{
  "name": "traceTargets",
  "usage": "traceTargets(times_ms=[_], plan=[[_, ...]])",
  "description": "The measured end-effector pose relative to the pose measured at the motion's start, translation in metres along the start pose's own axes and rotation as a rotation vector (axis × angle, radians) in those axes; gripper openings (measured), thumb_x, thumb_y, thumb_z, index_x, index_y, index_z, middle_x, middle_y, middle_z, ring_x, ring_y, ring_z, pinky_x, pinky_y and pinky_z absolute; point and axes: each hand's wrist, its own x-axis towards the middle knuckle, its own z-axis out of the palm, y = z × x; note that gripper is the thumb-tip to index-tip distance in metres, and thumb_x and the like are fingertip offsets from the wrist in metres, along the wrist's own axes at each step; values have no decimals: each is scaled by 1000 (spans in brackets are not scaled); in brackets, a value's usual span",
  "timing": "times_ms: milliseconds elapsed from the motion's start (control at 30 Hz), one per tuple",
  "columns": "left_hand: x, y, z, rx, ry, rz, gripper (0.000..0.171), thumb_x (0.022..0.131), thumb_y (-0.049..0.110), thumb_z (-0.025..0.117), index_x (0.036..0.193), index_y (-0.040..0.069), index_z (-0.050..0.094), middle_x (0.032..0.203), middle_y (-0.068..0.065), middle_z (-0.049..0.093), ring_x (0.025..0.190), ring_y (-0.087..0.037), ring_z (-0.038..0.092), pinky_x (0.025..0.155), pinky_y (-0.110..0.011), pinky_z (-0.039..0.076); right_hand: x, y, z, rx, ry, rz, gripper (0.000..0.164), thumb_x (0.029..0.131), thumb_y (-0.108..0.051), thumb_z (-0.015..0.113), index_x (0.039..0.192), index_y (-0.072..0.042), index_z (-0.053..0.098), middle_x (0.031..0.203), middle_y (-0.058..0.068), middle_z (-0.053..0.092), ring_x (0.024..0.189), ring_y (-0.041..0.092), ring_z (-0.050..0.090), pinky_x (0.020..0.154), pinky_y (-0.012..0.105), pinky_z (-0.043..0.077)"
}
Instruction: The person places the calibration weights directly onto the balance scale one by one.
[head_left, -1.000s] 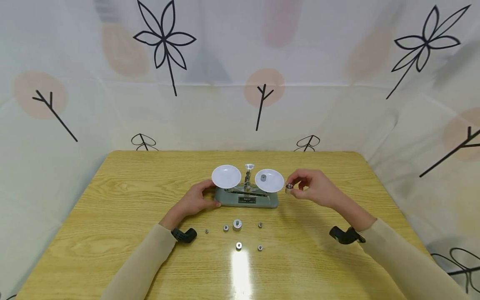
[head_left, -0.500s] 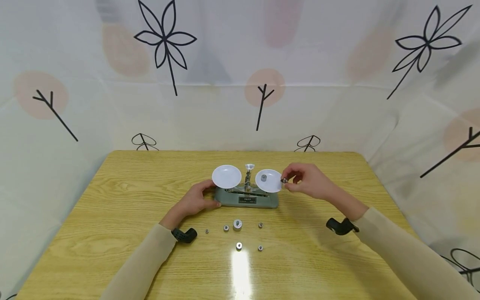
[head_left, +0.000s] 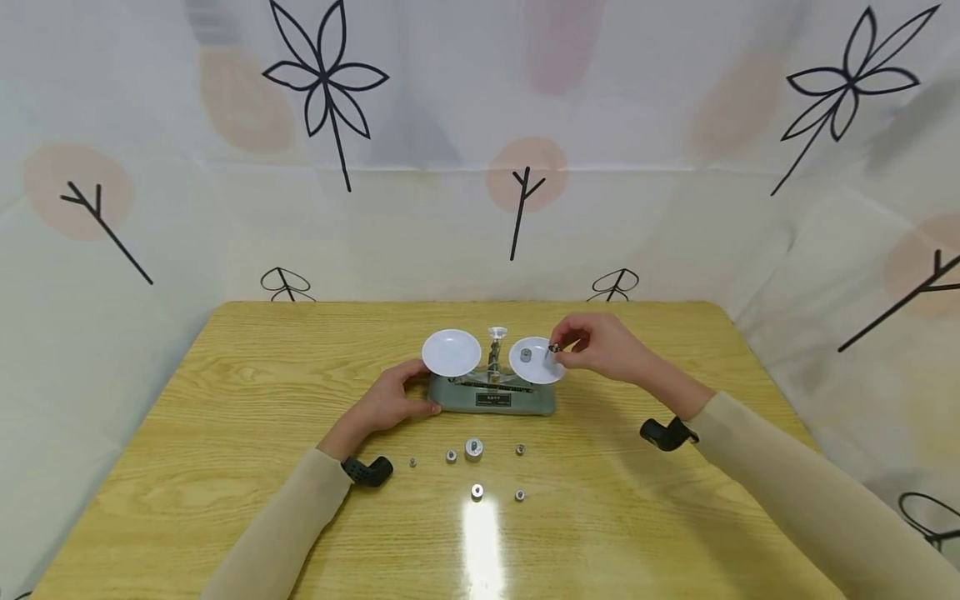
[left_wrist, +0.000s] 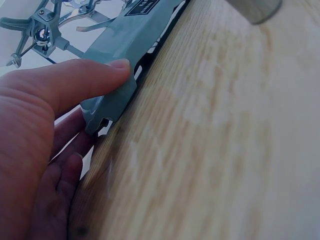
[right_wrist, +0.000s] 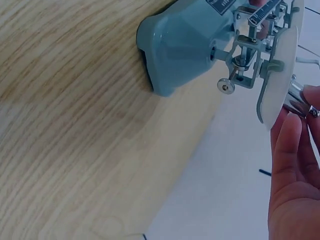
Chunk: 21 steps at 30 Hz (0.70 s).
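Note:
A green-grey balance scale with two white pans stands on the table. My left hand grips the left end of its base, the thumb on top and the fingers behind. Between thumb and fingers, my right hand pinches a small metal weight over the outer part of the right pan. In the right wrist view, this weight is tilted close by the pan; contact is unclear. Another weight sits on that same pan. The left pan holds nothing.
Several metal weights lie on the wooden table in front of the scale, the largest weight near the middle and a tiny one to the left. A patterned cloth hangs behind the table.
My right hand has moved left and away from me, carrying the weight from beside the right pan to above it. The left hand has stayed on the base.

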Motion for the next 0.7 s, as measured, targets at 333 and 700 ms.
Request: traceTargets(times_ms=[333,700], plan=[[1,-5,-3,-6,-11,12,64,79,13,86,136,12,59,135,-4,59,128,-24,51,108,-48,39,8,-4,4,-66,-7,-51,17,83,-5,79,97,-7,70,97,3,68,90,19,67,73,29,58],[1,-4,-2,3,-7,-4,63,78,9,85,136,12,59,135,-2,59,127,-22,51,108,-45,39,9,-9,8,-112,-17,-86,17,84,-3,80,98,-6,70,99,3,68,91,19,67,74,30,58]])
